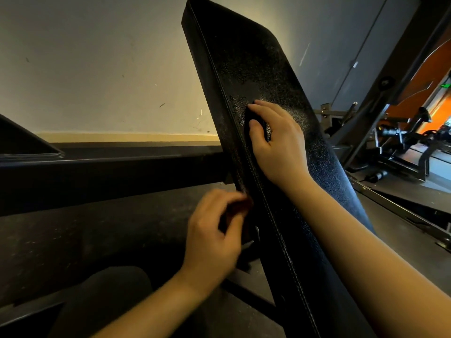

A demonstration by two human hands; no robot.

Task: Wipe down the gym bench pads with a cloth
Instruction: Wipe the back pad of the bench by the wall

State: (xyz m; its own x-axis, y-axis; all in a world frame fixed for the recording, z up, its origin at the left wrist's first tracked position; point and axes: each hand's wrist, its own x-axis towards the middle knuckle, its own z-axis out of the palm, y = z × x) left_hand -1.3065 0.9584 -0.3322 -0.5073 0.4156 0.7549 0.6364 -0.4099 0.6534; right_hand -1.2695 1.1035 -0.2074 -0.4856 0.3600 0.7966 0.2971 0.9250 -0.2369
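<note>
A long black bench pad [244, 57] with light stitching along its left seam rises steeply from lower right to upper centre. My right hand [278, 145] lies on the pad's face about halfway up. Its thumb and fingers are curled round a small dark cloth [256, 123], which is pressed flat on the pad. My left hand [214, 232] is lower down, at the pad's left side edge. It is blurred, with fingers curled toward the thumb. Whether it grips the edge or something small is unclear.
A dark frame beam [109, 172] crosses behind the pad on the left, with dark rubber floor [85, 235] below it. A pale wall [97, 69] stands behind. Other gym machines and metal frames [400, 147] crowd the right side. My dark-clad knee [105, 296] is at the lower left.
</note>
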